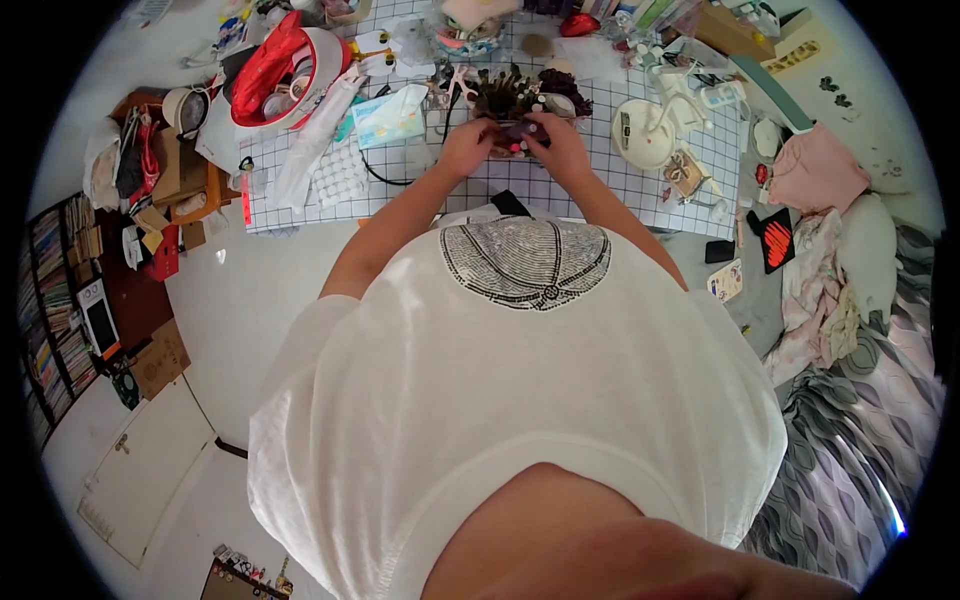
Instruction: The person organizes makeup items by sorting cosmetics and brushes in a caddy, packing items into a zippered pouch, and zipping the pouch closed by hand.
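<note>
Although its details are blurred, a small dark-purple piece is seen over the grid-patterned desk, between the left hand and right hand; whether either grip is closed on it cannot be told. It is judged light, perhaps delicate, best pinched at its edges. Small items are contained in the red-and-white round bin.

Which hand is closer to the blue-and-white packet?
Left. The left hand is close by, to the right of the packet; the right hand is farther right, past the left one.
</note>
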The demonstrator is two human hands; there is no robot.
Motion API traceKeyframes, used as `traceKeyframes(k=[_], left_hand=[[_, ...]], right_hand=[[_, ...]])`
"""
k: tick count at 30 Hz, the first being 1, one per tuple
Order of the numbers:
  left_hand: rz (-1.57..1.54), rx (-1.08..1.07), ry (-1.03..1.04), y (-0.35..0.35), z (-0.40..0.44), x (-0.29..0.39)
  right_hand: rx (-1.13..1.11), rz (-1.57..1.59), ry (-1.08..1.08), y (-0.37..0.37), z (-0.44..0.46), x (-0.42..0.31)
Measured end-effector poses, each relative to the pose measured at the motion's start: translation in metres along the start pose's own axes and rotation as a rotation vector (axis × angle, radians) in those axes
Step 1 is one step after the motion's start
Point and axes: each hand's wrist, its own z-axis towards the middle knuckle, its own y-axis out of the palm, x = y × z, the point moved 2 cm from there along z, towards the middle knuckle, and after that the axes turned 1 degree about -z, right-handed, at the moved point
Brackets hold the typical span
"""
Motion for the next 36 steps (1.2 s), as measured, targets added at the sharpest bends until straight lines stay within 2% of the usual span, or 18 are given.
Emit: traceKeyframes(k=[2, 5, 8, 11, 14, 17, 20, 23, 26, 29, 32, 36], left_hand=[[0.044, 0.03, 0.041, 0.0, -0.002, -0.005], [0.068, -0.003, -0.021, -0.001, -0.002, -0.01], [0.196, -0.021, 0.011, -0.003, -0.003, -0.002], [0.268, -0.166, 0.011, -0.001, -0.001, -0.004], [0.272, -0.171, -0.005, 0.008, 0.002, -0.019], [0.286, -0.115, -0.083, -0.002, -0.001, -0.002], [0.176, 0.145, -0.114, -0.006, -0.001, -0.004], [0.264, 0.329, -0.072, -0.013, 0.004, -0.003], [0.277, 0.278, 0.42, -0.014, 0.02, -0.001], [0.098, 0.123, 0.342, 0.001, 0.043, -0.02], [-0.006, 0.04, 0.179, -0.004, 0.04, 0.001], [-0.128, -0.038, 0.306, -0.011, 0.039, 0.008]], right_hand=[[0.022, -0.068, -0.094, 0.003, 0.0, 0.004], [0.024, -0.196, -0.136, 0.008, 0.0, 0.011], [-0.008, -0.246, -0.137, 0.005, 0.002, 0.004], [-0.051, -0.364, -0.153, 0.006, 0.005, 0.006], [-0.036, -0.371, -0.12, 0.008, 0.006, 0.002], [-0.047, -0.364, -0.157, 0.009, 0.007, -0.002], [0.072, -0.261, -0.081, 0.01, 0.007, -0.001], [0.128, -0.195, 0.016, 0.008, 0.006, 0.005], [0.167, -0.074, -0.005, 0.003, 0.005, 0.0], [0.247, -0.066, -0.06, 0.002, 0.007, 0.0], [0.232, -0.061, -0.016, 0.0, 0.009, -0.006], [0.171, -0.129, -0.117, 0.003, 0.009, -0.013]])
